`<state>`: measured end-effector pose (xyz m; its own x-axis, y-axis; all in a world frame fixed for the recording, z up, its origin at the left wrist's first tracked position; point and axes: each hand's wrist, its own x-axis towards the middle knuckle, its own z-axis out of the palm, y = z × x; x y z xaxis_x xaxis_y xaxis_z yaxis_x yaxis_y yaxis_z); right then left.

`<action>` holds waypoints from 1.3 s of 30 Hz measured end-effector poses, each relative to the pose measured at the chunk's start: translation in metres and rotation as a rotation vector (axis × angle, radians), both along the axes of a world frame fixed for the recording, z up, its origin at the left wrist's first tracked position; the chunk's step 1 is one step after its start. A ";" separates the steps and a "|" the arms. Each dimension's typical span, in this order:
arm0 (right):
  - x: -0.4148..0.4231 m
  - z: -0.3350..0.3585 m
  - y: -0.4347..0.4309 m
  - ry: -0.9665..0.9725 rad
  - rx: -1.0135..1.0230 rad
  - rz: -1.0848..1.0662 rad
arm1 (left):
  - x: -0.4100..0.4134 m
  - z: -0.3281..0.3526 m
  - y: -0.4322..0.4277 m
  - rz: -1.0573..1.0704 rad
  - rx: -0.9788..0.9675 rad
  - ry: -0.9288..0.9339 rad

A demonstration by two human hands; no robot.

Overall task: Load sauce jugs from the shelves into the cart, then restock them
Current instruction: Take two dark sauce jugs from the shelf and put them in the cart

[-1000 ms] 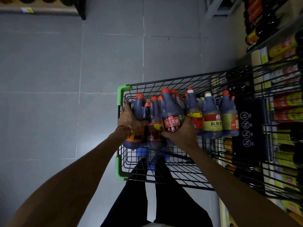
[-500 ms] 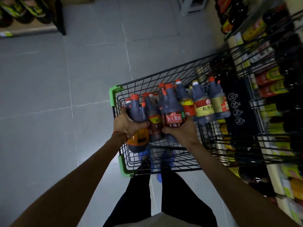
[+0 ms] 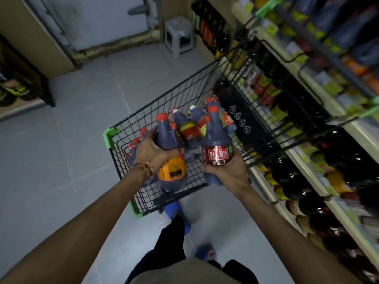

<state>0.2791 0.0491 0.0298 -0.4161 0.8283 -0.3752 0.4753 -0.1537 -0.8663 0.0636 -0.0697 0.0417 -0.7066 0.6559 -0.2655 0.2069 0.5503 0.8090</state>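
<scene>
My left hand (image 3: pixel 151 154) grips a dark sauce jug with an orange label (image 3: pixel 171 160) around its shoulder, held above the near end of the black wire cart (image 3: pixel 164 103). My right hand (image 3: pixel 227 173) holds a second dark jug with a red label (image 3: pixel 217 144) from below, lifted above the cart's right side. Several more red-capped jugs (image 3: pixel 188 124) stand in the cart behind the two held ones. The store shelves (image 3: pixel 307 128) with bottles run along the right.
The cart has green corner guards (image 3: pixel 108 136) and stands close against the right shelves. A white plastic stool (image 3: pixel 179 35) stands ahead by a grey door (image 3: pixel 98 19). Another shelf end (image 3: pixel 24 93) is at the left. My legs and blue shoes are below.
Both hands have lifted their jugs up out of the row in the cart. The view has swung up and to the right, bringing the shelves, stool and door into sight.
</scene>
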 end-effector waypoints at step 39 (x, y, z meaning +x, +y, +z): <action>0.450 0.098 -0.131 -0.049 0.311 -1.256 | 0.467 0.112 0.148 -1.152 0.348 -0.015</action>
